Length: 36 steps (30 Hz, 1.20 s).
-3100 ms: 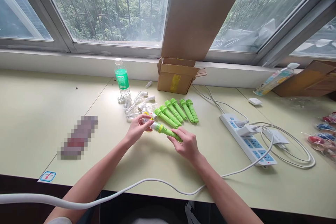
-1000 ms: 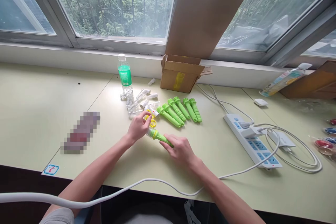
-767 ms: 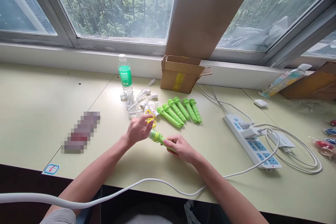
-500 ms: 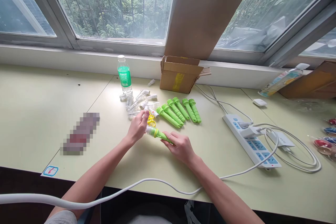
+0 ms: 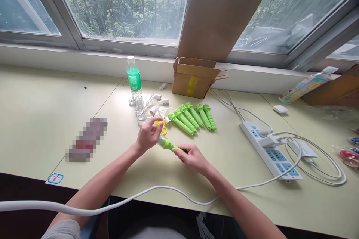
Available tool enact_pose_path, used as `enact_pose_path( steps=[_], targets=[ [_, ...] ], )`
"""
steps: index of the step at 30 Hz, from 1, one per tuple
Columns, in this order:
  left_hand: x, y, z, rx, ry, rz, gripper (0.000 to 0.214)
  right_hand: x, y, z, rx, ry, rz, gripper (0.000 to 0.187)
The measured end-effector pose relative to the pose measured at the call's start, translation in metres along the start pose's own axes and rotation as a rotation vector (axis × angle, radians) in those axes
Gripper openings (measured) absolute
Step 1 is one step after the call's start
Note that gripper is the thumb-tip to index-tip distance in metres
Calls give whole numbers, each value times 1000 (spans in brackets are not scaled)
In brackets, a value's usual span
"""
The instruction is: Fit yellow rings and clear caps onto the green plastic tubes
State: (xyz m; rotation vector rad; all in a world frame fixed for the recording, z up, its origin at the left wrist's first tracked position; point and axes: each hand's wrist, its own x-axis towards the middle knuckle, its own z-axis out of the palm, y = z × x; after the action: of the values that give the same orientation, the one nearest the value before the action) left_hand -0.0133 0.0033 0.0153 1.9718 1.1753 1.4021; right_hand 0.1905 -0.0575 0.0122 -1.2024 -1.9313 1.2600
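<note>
A green plastic handle (image 5: 170, 145) with a yellow ring and a clear tip is held low over the table, between both hands. My right hand (image 5: 193, 158) is closed round its lower shaft. My left hand (image 5: 148, 135) pinches the clear tip at its upper end. Just behind the hands lie yellow rings (image 5: 162, 129). Several more green handles (image 5: 193, 117) lie side by side farther back, next to a heap of clear plastic tubes (image 5: 148, 106).
A green-labelled water bottle (image 5: 134, 79) and an open cardboard box (image 5: 194, 78) stand near the window sill. A white power strip (image 5: 270, 151) with cables lies at the right. A white cable (image 5: 157, 190) crosses the table's near edge. A blurred object (image 5: 86, 139) lies at the left.
Both hands have kept hold of the green handle and worked it, turning and shifting it slightly nearer. The left fingers stayed at the clear tip. The view has drifted a little.
</note>
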Motion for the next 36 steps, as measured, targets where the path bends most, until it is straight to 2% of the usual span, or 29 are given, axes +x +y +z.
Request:
enact_pose_path(
  steps=[2, 3, 5, 7, 10, 11, 13, 15, 18, 21, 23, 26, 28, 29, 31, 34, 36],
  targets=[
    [-2, 0, -2, 1, 52, 155, 18, 1, -2, -2, 176, -109, 101, 47],
    [-1, 0, -3, 3, 60, 188, 19, 1, -1, -2, 200, -118, 117, 48],
    [1, 1, -3, 9, 34, 133, 24, 2, 2, 0, 123, -42, 68, 45],
    [4, 2, -3, 2, -33, -35, 26, 3, 8, 3, -110, 122, -65, 38],
    [7, 2, 0, -10, -117, -291, 38, 3, 18, 5, -629, 394, -271, 32],
    [7, 1, 1, -1, -131, -349, 42, 3, 20, 5, -782, 445, -326, 31],
    [7, -2, 3, 26, -136, -414, 42, 2, 23, 6, -991, 478, -411, 31],
    [7, -3, 5, 35, -122, -424, 36, 1, 23, 8, -1061, 458, -440, 32],
    [5, -1, 5, 9, -86, -385, 30, 0, 17, 11, -951, 408, -368, 32],
    [2, 2, 5, -12, -61, -311, 29, -1, 7, 10, -655, 311, -222, 32],
    [-1, 2, 4, -11, -37, -218, 27, -2, 1, 7, -381, 198, -111, 35],
    [-4, 0, 1, 0, 17, 0, 25, -1, -4, 4, 16, -5, 51, 43],
    [-4, -2, -1, 14, 46, 112, 25, 1, -3, 4, 146, -102, 122, 47],
    [-3, -3, -2, 23, 49, 127, 26, 2, -1, 5, 143, -109, 123, 47],
    [-1, -2, -3, 44, 29, 68, 30, 3, 3, 7, -17, -8, 40, 45],
    [2, 1, 1, 48, -42, -132, 32, 5, 10, 7, -513, 286, -165, 33],
    [3, 1, 5, 40, -84, -269, 34, 5, 15, 6, -833, 416, -269, 31]
  ],
)
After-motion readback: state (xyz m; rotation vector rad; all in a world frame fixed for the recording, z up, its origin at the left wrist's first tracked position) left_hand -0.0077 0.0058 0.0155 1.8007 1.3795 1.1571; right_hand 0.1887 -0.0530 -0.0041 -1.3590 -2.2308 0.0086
